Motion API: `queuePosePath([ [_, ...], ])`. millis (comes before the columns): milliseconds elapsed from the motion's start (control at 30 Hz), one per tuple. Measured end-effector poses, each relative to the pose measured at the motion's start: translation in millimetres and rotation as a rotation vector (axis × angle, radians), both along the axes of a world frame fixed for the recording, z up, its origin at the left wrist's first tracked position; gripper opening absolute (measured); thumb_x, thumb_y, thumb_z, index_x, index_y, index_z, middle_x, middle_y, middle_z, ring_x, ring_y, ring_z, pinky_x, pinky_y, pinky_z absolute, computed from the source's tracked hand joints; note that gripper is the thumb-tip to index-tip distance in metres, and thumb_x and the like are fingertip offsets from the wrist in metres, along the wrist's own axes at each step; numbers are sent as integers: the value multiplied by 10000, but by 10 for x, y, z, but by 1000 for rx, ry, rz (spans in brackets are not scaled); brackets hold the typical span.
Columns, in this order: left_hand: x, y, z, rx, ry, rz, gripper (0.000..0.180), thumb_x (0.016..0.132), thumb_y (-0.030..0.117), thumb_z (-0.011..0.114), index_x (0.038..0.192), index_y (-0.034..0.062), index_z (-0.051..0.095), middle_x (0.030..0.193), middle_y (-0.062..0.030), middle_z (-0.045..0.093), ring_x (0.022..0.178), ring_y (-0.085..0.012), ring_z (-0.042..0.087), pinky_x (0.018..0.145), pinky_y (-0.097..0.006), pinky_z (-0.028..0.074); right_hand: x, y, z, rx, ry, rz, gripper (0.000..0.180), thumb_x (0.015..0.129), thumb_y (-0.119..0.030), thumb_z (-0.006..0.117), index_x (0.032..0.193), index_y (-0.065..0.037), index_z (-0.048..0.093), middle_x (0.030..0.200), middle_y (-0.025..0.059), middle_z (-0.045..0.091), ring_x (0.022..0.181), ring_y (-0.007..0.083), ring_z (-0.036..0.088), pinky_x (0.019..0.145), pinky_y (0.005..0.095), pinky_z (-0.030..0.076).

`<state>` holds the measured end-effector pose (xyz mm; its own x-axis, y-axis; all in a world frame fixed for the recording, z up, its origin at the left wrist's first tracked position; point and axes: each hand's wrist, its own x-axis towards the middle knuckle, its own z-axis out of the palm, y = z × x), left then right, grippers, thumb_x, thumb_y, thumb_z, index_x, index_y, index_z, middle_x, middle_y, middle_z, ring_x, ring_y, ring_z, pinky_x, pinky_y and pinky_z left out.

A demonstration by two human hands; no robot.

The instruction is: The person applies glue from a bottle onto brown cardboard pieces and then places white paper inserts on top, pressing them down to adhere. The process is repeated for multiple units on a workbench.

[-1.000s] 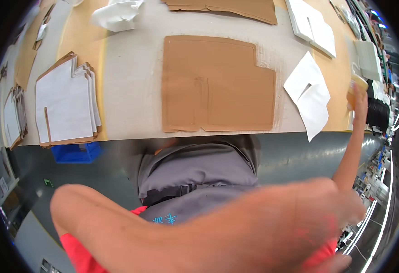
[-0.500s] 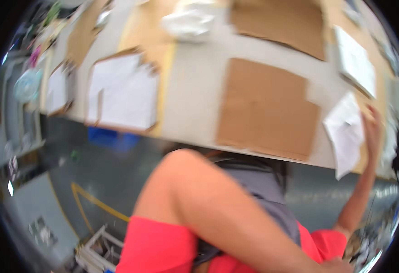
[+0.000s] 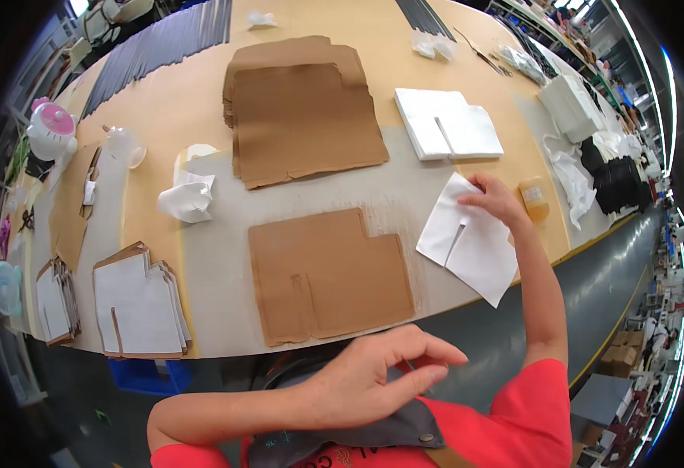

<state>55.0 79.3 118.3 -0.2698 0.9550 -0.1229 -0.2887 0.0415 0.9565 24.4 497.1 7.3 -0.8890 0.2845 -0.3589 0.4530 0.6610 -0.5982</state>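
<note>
My right hand (image 3: 498, 200) pinches a white sheet (image 3: 467, 242) by its upper edge, fingers and thumb closed on it. The sheet has a narrow slit, and its lower corner juts over the table's front edge. In front of my body hovers my left hand (image 3: 381, 368), holding nothing, with index finger and thumb apart and the other fingers curled. On the table beyond it lies a brown notched sheet (image 3: 334, 273) with a slit near its lower edge. A stack of white notched sheets (image 3: 455, 121) sits just past my right hand.
Brown sheets (image 3: 307, 121) are stacked at the table's middle. White-topped brown pieces (image 3: 139, 300) form piles at left. A crumpled white sheet (image 3: 188, 196) lies between them. A jar of amber stuff (image 3: 535, 199) stands beside my right wrist. Dark strips (image 3: 163, 51) lie at the back.
The view has swung to the right. My left hand has come up into the middle, away from the lower right. My right hand has moved from the white sheet's right side onto its upper edge.
</note>
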Motion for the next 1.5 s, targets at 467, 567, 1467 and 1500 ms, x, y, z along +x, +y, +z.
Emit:
queuePosePath([
  [467,-783,1363,-1137,-29,861,370,444,947,202,694,1368,91,609,1205,-152,683,1119,-317,643,985,-404,502,646,-211,498,-224,435,-15,71,898,-51,745,957,-29,712,889,-29,675,907,76,595,853,260,487],
  [567,-685,1728,-1170,61,684,292,443,969,219,665,1383,79,590,1224,-179,686,1118,-329,654,953,-407,511,807,-225,574,-203,491,1,76,894,-25,744,967,-15,726,920,-18,685,945,77,596,863,258,489],
  [1467,-428,-890,-571,-108,-365,763,375,1054,176,581,1388,15,519,1235,-103,670,1043,-195,694,870,-389,617,1094,-2216,165,-1000,261,-369,328,978,-163,703,1233,39,665,1087,77,726,965,112,673,837,279,548],
  [1500,-359,-973,-735,-152,-358,778,382,1057,170,575,1401,18,504,1249,-97,661,1054,-185,685,869,-377,612,1120,-2258,158,-970,194,-362,347,983,-169,697,1255,40,646,1102,69,717,963,97,657,839,265,536],
])
